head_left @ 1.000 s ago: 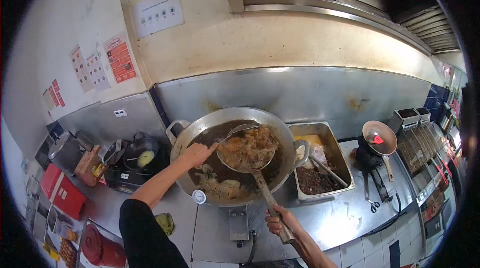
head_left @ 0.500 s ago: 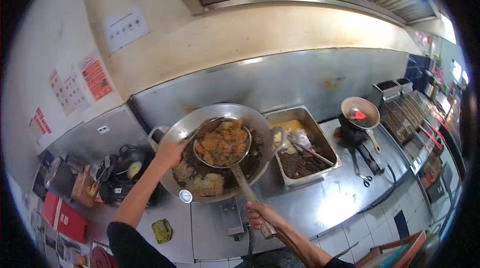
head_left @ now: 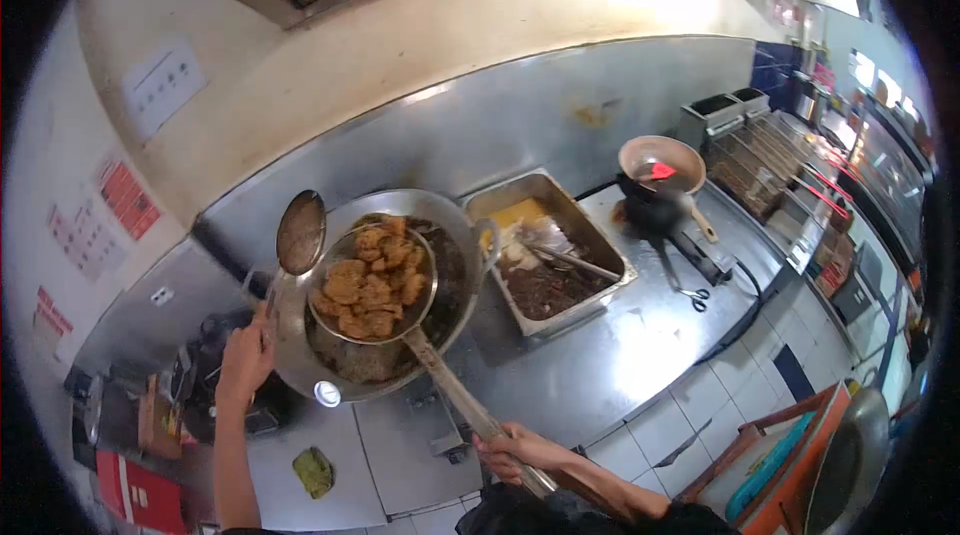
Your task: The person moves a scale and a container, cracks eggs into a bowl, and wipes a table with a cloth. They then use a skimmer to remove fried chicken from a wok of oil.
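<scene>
**Strainer [head_left: 372, 280] over the wok [head_left: 462, 220], handle running down to my right hand [head_left: 515, 452]**

My right hand was closed round the end of the strainer's handle at the bottom of the frame. From there the handle ran up and left to the basket, which was full of fried pieces and held above the wok. My left hand [head_left: 245, 355], at the left, gripped a ladle [head_left: 300, 233], its bowl raised beyond the wok's upper-left rim. A tray [head_left: 600, 253] sat just right of the wok on the bench [head_left: 620, 355].

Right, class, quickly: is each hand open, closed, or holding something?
Left hand: closed on the handle of the ladle, its bowl above the rim of the wok.
Right hand: closed on the long handle of the strainer holding fried pieces.
</scene>
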`<state>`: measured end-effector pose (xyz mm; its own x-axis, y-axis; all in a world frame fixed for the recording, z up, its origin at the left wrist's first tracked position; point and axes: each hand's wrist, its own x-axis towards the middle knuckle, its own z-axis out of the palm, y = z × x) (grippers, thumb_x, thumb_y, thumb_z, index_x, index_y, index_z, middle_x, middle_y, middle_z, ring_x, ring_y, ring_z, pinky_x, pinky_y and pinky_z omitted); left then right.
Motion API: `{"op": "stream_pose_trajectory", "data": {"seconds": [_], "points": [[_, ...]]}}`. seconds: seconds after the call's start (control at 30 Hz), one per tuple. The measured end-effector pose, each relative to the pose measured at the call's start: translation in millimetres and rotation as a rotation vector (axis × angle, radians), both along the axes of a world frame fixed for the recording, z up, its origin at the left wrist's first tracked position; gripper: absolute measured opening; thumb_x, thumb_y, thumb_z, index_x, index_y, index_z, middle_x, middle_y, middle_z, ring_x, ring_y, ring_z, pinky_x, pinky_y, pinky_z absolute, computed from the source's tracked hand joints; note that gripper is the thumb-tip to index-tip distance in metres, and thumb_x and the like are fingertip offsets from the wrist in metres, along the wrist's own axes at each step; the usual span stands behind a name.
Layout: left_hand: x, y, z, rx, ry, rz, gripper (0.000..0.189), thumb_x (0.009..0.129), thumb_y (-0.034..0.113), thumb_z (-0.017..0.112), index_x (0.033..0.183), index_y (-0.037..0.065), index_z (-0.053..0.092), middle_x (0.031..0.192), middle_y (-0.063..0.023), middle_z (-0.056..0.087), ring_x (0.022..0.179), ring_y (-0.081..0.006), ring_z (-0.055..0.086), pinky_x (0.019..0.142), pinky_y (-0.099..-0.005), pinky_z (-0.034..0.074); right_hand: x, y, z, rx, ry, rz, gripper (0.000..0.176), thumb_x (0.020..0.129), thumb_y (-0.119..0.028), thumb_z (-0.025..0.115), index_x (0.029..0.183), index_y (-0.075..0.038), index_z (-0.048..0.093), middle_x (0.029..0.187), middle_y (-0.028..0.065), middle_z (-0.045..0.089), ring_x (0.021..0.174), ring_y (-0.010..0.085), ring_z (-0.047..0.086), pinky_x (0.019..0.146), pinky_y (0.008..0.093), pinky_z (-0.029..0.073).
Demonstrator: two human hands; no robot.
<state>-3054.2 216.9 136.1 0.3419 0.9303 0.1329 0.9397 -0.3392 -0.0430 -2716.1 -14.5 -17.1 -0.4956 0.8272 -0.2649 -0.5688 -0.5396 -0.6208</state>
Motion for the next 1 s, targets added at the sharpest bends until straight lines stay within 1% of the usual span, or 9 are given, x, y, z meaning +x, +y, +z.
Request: {"op": "stream_pose_trajectory", "data": {"seconds": [0.07,0.13,0.17,0.27,0.33,0.47,0.53,0.57,1.0], "points": [[1,-18,1,0.154,-0.026,-0.016,0.063,0.082,0.002,0.054,0.143,0.002,0.037,0.079,-0.0248,0.061,0.078,-0.0408,0.059,0.075,-0.0517,0.045,5,-4,-11,0.013,-0.077,0.054,0.018,0.095,-0.016,0.056,0.104,-0.005,0.045,0.058,-0.0039,0.035,0.041,0.0073,0.039,0.037,0.0258,0.034],[0,-39,5,0.014,-0.057,0.090,0.063,0.084,0.002,0.054,0.144,0.004,0.036,0.075,-0.0242,0.060,0.074,-0.0387,0.057,0.072,-0.0482,0.045,6,-13,-14,0.002,-0.030,0.036,0.017,0.095,-0.013,0.055,0.105,-0.004,0.044,0.060,-0.0031,0.036,0.041,0.0074,0.039,0.037,0.0263,0.034],[-13,-46,-8,0.163,-0.137,-0.052,0.063,0.085,0.003,0.055,0.145,0.004,0.035,0.070,-0.0232,0.058,0.064,-0.0347,0.055,0.064,-0.0430,0.045,4,-15,-14,-0.002,0.006,0.019,0.016,0.095,-0.011,0.054,0.106,-0.004,0.045,0.061,-0.0027,0.035,0.040,0.0081,0.039,0.037,0.0262,0.034],[-1,-76,0,-0.051,-0.313,0.146,0.063,0.086,0.003,0.055,0.145,0.004,0.035,0.070,-0.0217,0.058,0.053,-0.0300,0.050,0.057,-0.0381,0.043,4,-19,-15,-0.007,-0.012,0.023,0.017,0.095,-0.010,0.055,0.106,-0.004,0.045,0.060,-0.0026,0.035,0.040,0.0085,0.038,0.037,0.0266,0.033],[-16,-85,-26,0.101,-0.308,0.017,0.062,0.086,0.002,0.055,0.144,0.003,0.035,0.071,-0.0199,0.059,0.045,-0.0251,0.045,0.053,-0.0342,0.041,4,-27,-26,-0.013,0.021,0.047,0.017,0.095,-0.010,0.054,0.107,-0.004,0.044,0.062,-0.0020,0.037,0.041,0.0084,0.040,0.037,0.0265,0.036],[-9,-111,-58,0.094,-0.629,-0.006,0.060,0.088,-0.001,0.053,0.145,0.003,0.035,0.064,-0.0095,0.055,0.046,-0.0109,0.043,0.047,-0.0272,0.039,6,-31,-27,-0.007,-0.020,0.067,0.019,0.095,-0.009,0.054,0.109,-0.004,0.043,0.063,-0.0014,0.039,0.042,0.0083,0.041,0.038,0.0264,0.039],[4,-127,-67,-0.165,-0.989,0.114,0.060,0.090,-0.001,0.052,0.147,0.006,0.033,0.064,-0.0023,0.052,0.048,-0.0060,0.042,0.044,-0.0234,0.038,3,-35,-29,0.006,-0.049,0.052,0.020,0.095,-0.009,0.054,0.110,-0.005,0.042,0.062,-0.0014,0.039,0.043,0.0085,0.042,0.039,0.0265,0.039],[14,-133,-68,-0.204,-1.055,0.134,0.060,0.092,0.001,0.051,0.149,0.009,0.030,0.060,0.0017,0.049,0.046,-0.0049,0.042,0.042,-0.0216,0.037,-1,-39,-28,0.022,-0.056,0.035,0.020,0.094,-0.009,0.055,0.110,-0.005,0.042,0.062,-0.0015,0.039,0.043,0.0085,0.042,0.039,0.0265,0.039],[103,-172,-96,-0.153,-1.186,0.184,0.063,0.093,-0.001,0.049,0.150,0.010,0.026,0.053,0.0027,0.044,0.041,-0.0048,0.041,0.037,-0.0222,0.036,61,-32,-22,0.035,0.027,0.064,0.020,0.094,-0.007,0.055,0.111,-0.003,0.044,0.063,0.0002,0.039,0.044,0.0089,0.042,0.039,0.0269,0.039]]}}
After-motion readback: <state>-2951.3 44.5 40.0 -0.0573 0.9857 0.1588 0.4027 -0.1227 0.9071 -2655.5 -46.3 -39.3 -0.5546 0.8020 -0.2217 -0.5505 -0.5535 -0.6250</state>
